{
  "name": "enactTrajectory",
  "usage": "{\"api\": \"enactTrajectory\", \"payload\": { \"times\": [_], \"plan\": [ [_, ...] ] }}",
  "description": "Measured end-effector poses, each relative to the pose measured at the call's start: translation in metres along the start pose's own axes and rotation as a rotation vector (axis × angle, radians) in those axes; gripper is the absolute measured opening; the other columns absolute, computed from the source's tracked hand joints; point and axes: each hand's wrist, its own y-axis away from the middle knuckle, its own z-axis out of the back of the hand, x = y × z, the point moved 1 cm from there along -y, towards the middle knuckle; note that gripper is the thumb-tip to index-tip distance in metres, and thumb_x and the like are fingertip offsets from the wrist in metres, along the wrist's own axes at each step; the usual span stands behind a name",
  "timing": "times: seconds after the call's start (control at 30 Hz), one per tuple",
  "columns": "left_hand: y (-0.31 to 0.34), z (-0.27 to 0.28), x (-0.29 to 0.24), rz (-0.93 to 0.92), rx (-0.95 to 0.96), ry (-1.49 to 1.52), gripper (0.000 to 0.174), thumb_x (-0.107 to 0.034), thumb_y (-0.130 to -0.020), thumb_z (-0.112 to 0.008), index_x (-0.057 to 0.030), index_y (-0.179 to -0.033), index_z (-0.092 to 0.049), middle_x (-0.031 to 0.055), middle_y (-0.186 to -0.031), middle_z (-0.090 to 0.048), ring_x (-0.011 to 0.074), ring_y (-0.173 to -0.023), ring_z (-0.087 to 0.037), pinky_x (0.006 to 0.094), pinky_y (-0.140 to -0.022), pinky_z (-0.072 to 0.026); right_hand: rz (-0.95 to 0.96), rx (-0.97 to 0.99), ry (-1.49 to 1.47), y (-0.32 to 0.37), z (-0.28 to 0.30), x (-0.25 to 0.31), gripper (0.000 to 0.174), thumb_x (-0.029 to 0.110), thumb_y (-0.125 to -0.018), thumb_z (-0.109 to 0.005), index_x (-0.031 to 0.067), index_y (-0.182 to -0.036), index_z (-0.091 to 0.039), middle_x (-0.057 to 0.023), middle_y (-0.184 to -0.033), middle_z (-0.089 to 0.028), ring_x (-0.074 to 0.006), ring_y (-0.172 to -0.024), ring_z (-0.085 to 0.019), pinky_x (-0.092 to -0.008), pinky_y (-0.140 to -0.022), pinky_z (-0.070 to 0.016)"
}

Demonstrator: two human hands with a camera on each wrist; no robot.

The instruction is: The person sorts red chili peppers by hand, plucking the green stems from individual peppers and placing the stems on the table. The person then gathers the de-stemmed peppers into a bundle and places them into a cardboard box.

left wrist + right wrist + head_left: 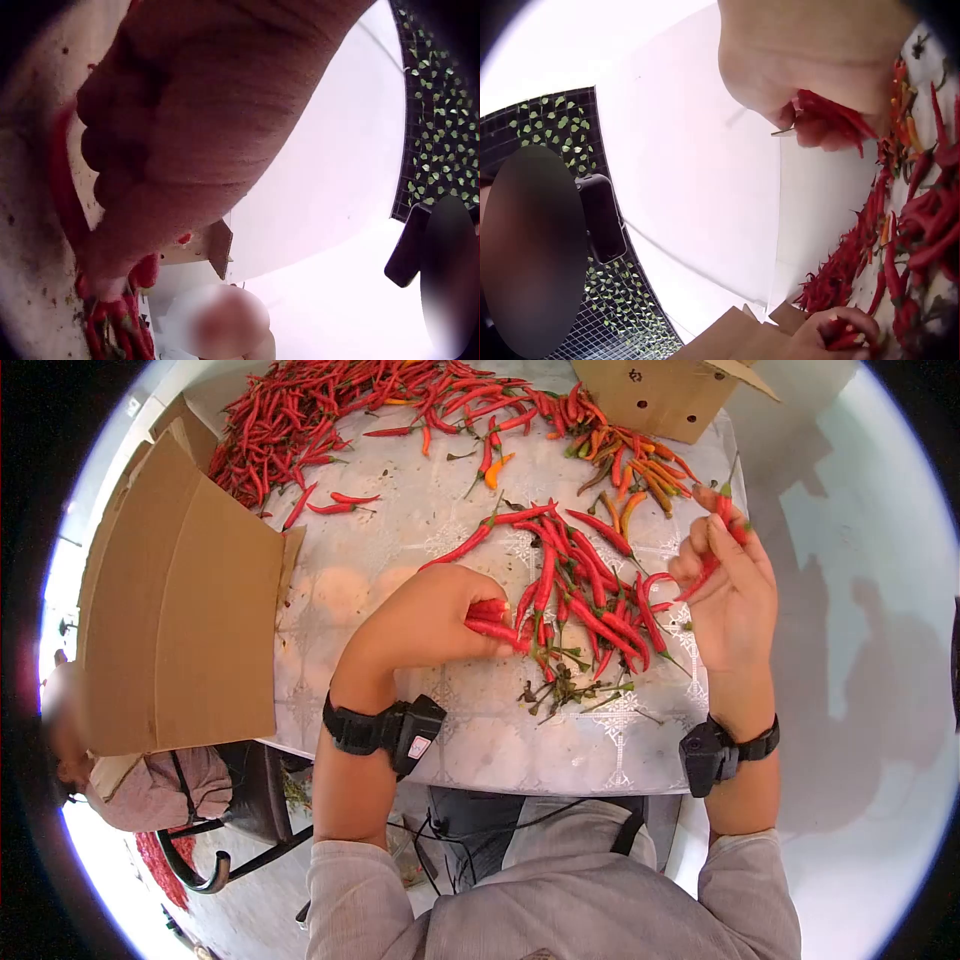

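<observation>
My left hand [430,615] is curled round a few red chili peppers [490,628] above the near side of the table. Raised at the right, my right hand [738,595] holds red chili pepper [706,574] between thumb and fingers, a green stem pointing up. In the right wrist view, more than one red chili [825,114] shows in that hand. Between the hands lies a loose pile of red chilies [600,585], close to the left fingertips. Just in front of it is a small heap of green and dark stems [565,695].
A large heap of red chilies [300,425] covers the far left, with orange and greenish ones [655,475] at the far right. Cardboard boxes stand at the left [180,610] and back right [650,400]. Another person [160,790] sits at the left; a wall [850,690] borders the right.
</observation>
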Motion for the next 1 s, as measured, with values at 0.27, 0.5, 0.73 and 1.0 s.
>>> {"api": "enactTrajectory", "payload": {
  "times": [0.27, 0.5, 0.73, 1.0],
  "plan": [
    [-0.002, -0.006, -0.007, 0.097, -0.071, 0.351, 0.019, -0.013, -0.069, -0.073, -0.0049, -0.077, -0.058, -0.004, -0.063, -0.052, 0.0037, -0.061, -0.047, 0.0201, -0.055, -0.0393, 0.125, -0.044, 1.272, 0.003, 0.0, 0.015, 0.026, 0.026, -0.072, -0.07, 0.0028, -0.076, -0.06, -0.0048, -0.055, -0.047, -0.0158, -0.048, -0.042, -0.0293, -0.048, -0.0356],
    [-0.005, -0.001, -0.001, 0.072, -0.289, 0.514, 0.022, -0.017, -0.072, -0.073, -0.007, -0.082, -0.056, -0.006, -0.069, -0.05, 0.0021, -0.062, -0.043, 0.019, -0.056, -0.0369, -0.166, 0.269, 1.645, 0.012, -0.005, 0.007, 0.034, 0.032, -0.061, -0.074, 0.0036, -0.072, -0.059, -0.0161, -0.069, -0.058, -0.0342, -0.069, -0.056, -0.0414, -0.062, -0.0429],
    [-0.012, -0.004, 0.005, 0.076, -0.447, 0.47, 0.024, -0.02, -0.071, -0.073, -0.0046, -0.079, -0.057, -0.0044, -0.067, -0.05, 0.0057, -0.063, -0.044, 0.0219, -0.057, -0.0381, 0.067, 0.323, 1.635, 0.01, 0.008, 0.003, 0.024, 0.022, -0.067, -0.069, 0.002, -0.073, -0.057, -0.0152, -0.066, -0.056, -0.0329, -0.067, -0.055, -0.0394, -0.06, -0.0423],
    [-0.01, 0.001, 0.008, 0.224, -0.408, 0.729, 0.024, -0.026, -0.078, -0.067, -0.0064, -0.08, -0.054, -0.0062, -0.062, -0.044, 0.0031, -0.053, -0.037, 0.0196, -0.047, -0.0303, -0.327, 0.185, 0.39, 0.005, 0.001, 0.017, 0.024, 0.023, -0.08, -0.065, 0.003, -0.086, -0.054, 0.0082, -0.059, -0.04, -0.0007, -0.044, -0.027, -0.0181, -0.041, -0.0204]
  ]
}}
